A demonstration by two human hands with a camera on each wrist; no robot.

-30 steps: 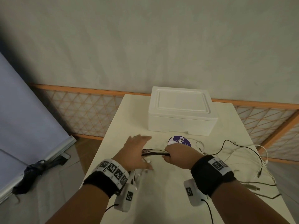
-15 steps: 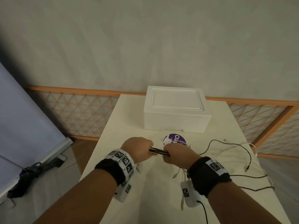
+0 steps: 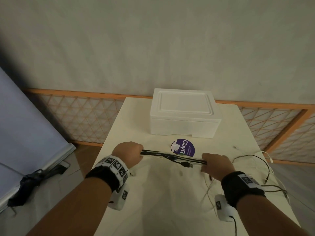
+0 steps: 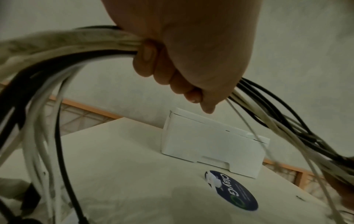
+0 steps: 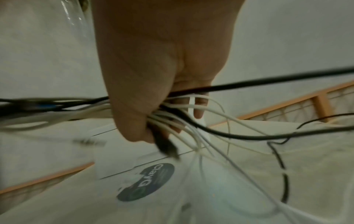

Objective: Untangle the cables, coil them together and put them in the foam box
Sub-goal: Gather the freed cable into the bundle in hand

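Table [image 3: 153, 210] centre: both fists stretch cables [image 3: 172, 156] taut.

Cables [image 3: 172, 156] — taut bundle; foam box [image 3: 185, 114] lidded.

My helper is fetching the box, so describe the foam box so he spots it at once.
On the cream table, look to the far end by the wall. The foam box sits just beyond a round purple sticker; it is the only white lidded block there.
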